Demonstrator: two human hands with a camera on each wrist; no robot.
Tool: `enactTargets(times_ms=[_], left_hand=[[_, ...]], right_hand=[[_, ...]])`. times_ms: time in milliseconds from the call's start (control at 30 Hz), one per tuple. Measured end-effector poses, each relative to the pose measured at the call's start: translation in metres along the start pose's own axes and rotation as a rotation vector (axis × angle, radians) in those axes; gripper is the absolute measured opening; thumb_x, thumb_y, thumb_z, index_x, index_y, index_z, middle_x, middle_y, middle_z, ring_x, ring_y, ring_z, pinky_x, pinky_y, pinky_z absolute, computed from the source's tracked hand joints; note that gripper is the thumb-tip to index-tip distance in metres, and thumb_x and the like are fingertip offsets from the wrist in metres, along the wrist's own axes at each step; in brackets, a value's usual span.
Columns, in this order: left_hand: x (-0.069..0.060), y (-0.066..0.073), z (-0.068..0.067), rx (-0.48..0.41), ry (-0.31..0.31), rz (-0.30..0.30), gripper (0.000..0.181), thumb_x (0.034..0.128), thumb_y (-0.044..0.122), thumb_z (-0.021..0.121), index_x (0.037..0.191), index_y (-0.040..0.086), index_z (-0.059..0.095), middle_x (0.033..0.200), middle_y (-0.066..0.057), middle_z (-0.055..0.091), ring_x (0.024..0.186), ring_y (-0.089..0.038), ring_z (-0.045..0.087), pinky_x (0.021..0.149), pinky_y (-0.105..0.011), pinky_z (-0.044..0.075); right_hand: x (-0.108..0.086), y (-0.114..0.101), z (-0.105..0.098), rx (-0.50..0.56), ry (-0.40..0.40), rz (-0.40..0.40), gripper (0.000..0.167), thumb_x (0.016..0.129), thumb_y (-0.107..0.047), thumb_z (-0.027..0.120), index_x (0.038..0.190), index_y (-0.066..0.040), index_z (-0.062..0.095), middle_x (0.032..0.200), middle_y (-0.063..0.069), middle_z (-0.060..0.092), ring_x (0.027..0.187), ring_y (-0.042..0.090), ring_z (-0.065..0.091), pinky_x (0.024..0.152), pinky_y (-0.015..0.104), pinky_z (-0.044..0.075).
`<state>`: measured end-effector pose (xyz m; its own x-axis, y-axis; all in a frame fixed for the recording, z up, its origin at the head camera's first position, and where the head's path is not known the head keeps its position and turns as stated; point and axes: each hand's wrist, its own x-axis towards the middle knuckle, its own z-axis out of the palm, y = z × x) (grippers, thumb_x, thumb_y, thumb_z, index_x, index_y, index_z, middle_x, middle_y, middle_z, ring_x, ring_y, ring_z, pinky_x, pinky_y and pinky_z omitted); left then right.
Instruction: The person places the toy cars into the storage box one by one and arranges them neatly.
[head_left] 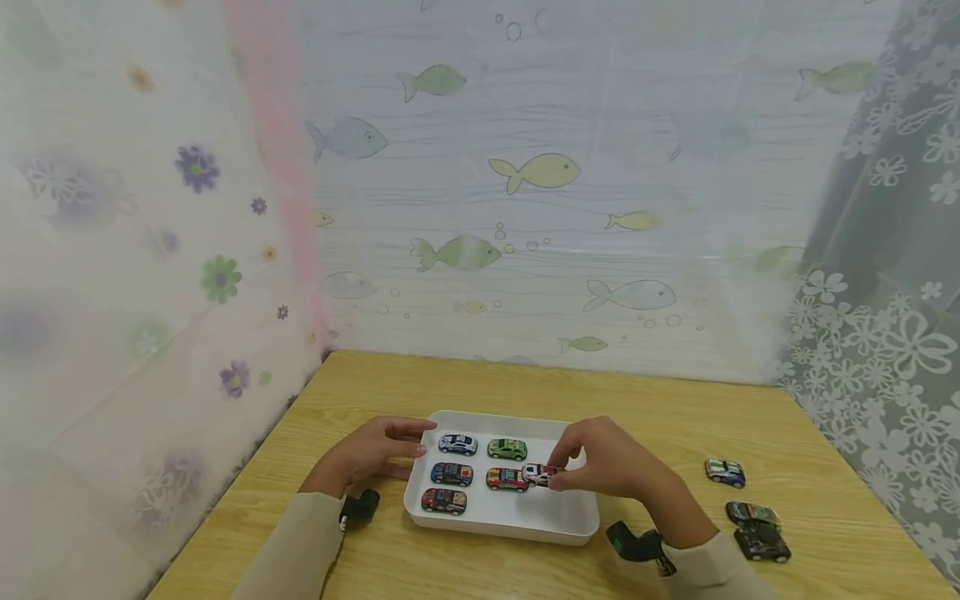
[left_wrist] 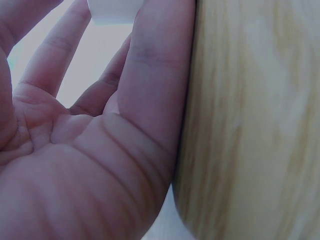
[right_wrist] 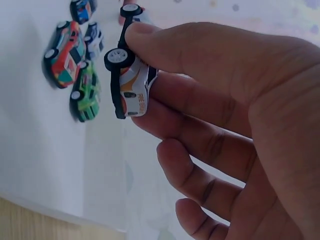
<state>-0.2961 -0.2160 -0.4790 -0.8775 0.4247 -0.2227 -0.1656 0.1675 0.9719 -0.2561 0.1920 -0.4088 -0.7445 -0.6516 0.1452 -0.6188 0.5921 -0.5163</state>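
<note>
A white toy car (right_wrist: 132,90) with orange and red markings is pinched between the thumb and fingers of my right hand (head_left: 618,462), over the middle of a white tray (head_left: 517,525). Close to its left in the head view lies a red and yellow toy car (head_left: 507,479). The tray also holds a green car (head_left: 507,449), a white and blue car (head_left: 457,444), a dark blue car (head_left: 452,474) and a dark red car (head_left: 444,501). My left hand (head_left: 375,452) rests on the wooden table at the tray's left side, fingers extended to its rim.
On the table (head_left: 390,383) to the right of my right arm stand a white, blue and green toy car (head_left: 725,472), a greenish dark car (head_left: 753,514) and a black car (head_left: 762,543). A fish-patterned curtain (head_left: 540,317) hangs behind the table; flowered sheets flank it.
</note>
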Motion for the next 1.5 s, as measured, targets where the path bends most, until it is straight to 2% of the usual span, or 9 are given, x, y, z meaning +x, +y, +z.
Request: enactTargets(times_ms=[267, 567, 867, 1067, 1500], left_hand=[[-0.001, 0.001, 0.002, 0.006, -0.012, -0.008, 0.055, 0.0960, 0.018, 0.075, 0.148, 0.014, 0.059, 0.148, -0.017, 0.057, 0.121, -0.028, 0.066, 0.091, -0.047, 0.062], [-0.001, 0.004, 0.001, 0.016, 0.010, -0.020, 0.053, 0.0964, 0.018, 0.075, 0.147, 0.016, 0.060, 0.149, -0.016, 0.056, 0.123, -0.027, 0.065, 0.091, -0.046, 0.062], [0.000, 0.003, 0.001, 0.017, 0.019, -0.021, 0.052, 0.0954, 0.018, 0.076, 0.145, 0.016, 0.062, 0.147, -0.015, 0.057, 0.122, -0.027, 0.066, 0.090, -0.046, 0.062], [-0.001, 0.003, 0.002, 0.023, 0.022, -0.021, 0.051, 0.0965, 0.017, 0.075, 0.146, 0.016, 0.061, 0.148, -0.016, 0.057, 0.122, -0.027, 0.065, 0.090, -0.045, 0.062], [-0.003, 0.005, 0.003, 0.017, 0.021, -0.020, 0.051, 0.0973, 0.015, 0.073, 0.146, 0.015, 0.061, 0.148, -0.016, 0.057, 0.122, -0.027, 0.065, 0.091, -0.046, 0.062]], right_hand=[[0.002, -0.005, 0.011, 0.019, -0.005, 0.047, 0.011, 0.082, -0.036, 0.089, 0.088, -0.030, 0.082, 0.089, -0.018, 0.072, 0.089, 0.015, 0.068, 0.081, 0.041, 0.060], [0.008, -0.014, 0.022, 0.003, -0.005, 0.090, 0.012, 0.079, -0.034, 0.091, 0.085, -0.029, 0.082, 0.087, -0.018, 0.072, 0.088, 0.018, 0.067, 0.074, 0.027, 0.054], [0.011, -0.023, 0.035, 0.074, -0.010, 0.167, 0.013, 0.078, -0.028, 0.092, 0.086, -0.023, 0.084, 0.086, -0.013, 0.075, 0.075, 0.006, 0.065, 0.060, 0.024, 0.054], [0.013, -0.032, 0.044, 0.053, -0.005, 0.197, 0.016, 0.075, -0.028, 0.094, 0.084, -0.022, 0.083, 0.085, -0.013, 0.075, 0.081, 0.008, 0.063, 0.064, 0.024, 0.051], [0.015, -0.036, 0.058, 0.051, 0.004, 0.229, 0.017, 0.073, -0.028, 0.095, 0.083, -0.019, 0.083, 0.085, -0.012, 0.074, 0.080, 0.008, 0.059, 0.066, 0.024, 0.048]])
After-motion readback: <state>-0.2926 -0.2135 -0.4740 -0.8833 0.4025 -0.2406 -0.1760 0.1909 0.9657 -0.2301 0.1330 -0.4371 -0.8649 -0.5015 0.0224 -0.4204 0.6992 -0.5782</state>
